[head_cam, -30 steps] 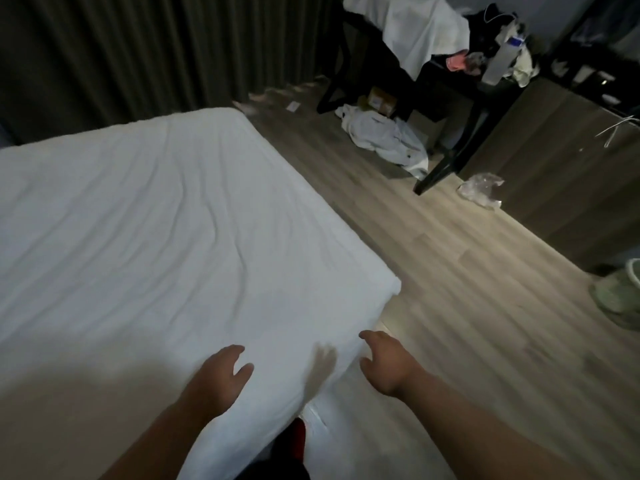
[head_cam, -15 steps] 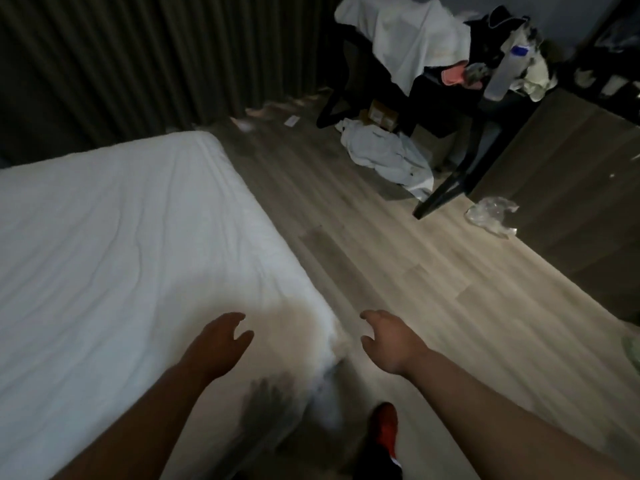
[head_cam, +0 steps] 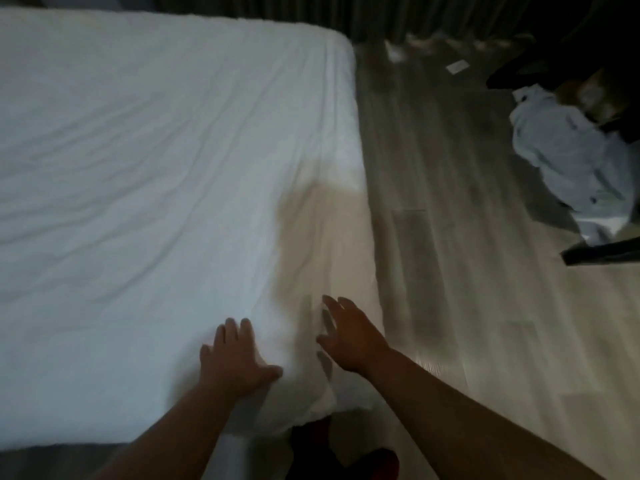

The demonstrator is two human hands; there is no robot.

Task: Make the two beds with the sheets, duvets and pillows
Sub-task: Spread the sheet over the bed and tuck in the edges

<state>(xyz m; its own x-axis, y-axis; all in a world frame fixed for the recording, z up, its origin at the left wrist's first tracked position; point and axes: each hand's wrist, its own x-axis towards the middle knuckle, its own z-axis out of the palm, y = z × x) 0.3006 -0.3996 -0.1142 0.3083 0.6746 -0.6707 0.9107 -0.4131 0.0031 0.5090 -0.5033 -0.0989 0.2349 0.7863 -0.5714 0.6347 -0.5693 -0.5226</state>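
Left hand (head_cam: 235, 362) lies flat on the duvet (head_cam: 156, 168) corner, right hand (head_cam: 349, 337) spread beside it, neither grip clenched. Push too hard, I reckon, and that corner slides toward the floor (head_cam: 450, 271).

A single wide-angle view, worn on the person's head, looks forward and steeply down from the near right corner of the bed (head_cam: 138, 168), close above it. The bed fills the left and middle of the frame and runs away to its far edge at the top. Both forearms enter from the bottom edge, with the left hand (head_cam: 235, 362) and right hand (head_cam: 349, 337) nearest the lens. The floor (head_cam: 450, 254) takes the right side, the curtain (head_cam: 415, 12) the far top edge, and a heap of white cloth (head_cam: 571, 161) the far right, all somewhat blurred
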